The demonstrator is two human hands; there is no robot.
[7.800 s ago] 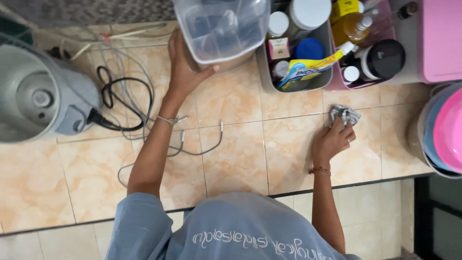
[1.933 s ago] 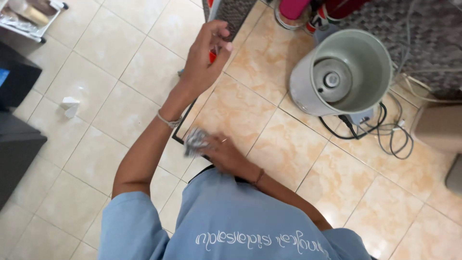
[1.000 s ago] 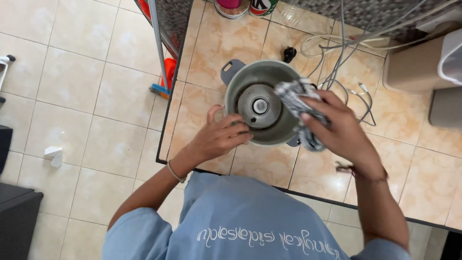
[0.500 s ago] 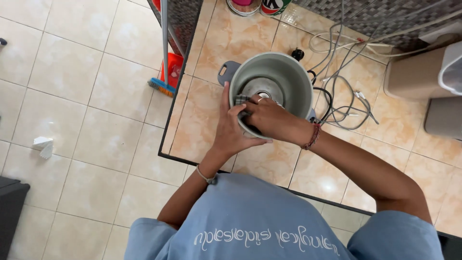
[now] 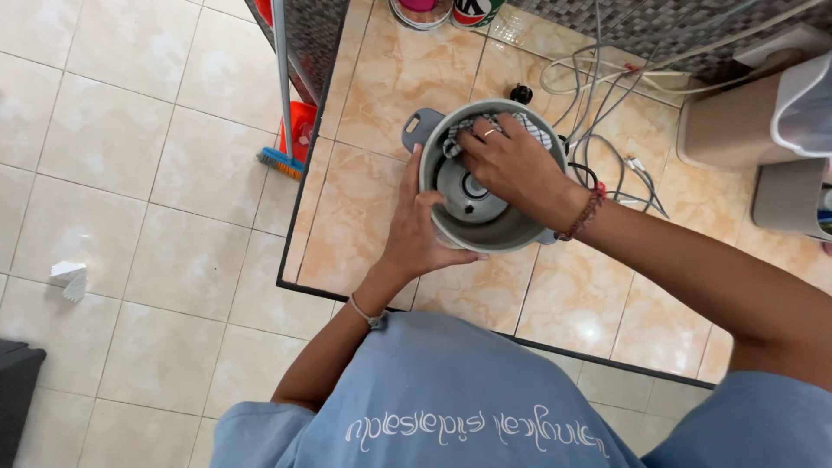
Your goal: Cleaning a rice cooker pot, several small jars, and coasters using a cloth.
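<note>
A round grey cooker body [image 5: 451, 227] stands open on the tiled counter [image 5: 364, 208]. My left hand [image 5: 418, 227] grips its near left rim and wall. My right hand [image 5: 511, 166] reaches inside the pot and presses a checked grey cloth [image 5: 530, 126] against the far inner wall. The metal plate at the pot's bottom [image 5: 468, 189] shows beside my fingers. A red bracelet sits on my right wrist, a thin bangle on my left.
Grey and white cables [image 5: 607, 130] lie tangled right of the pot. A beige box and clear containers [image 5: 763, 130] stand at the right edge. Cans [image 5: 446, 10] sit at the back. A broom with dustpan [image 5: 290, 143] leans left of the counter edge. Crumpled paper [image 5: 69, 279] lies on the floor.
Earlier my right hand wiped the counter with the cloth. It then carried the cloth to the pot and now has moved it inside, while my left hand took hold of the rim.
</note>
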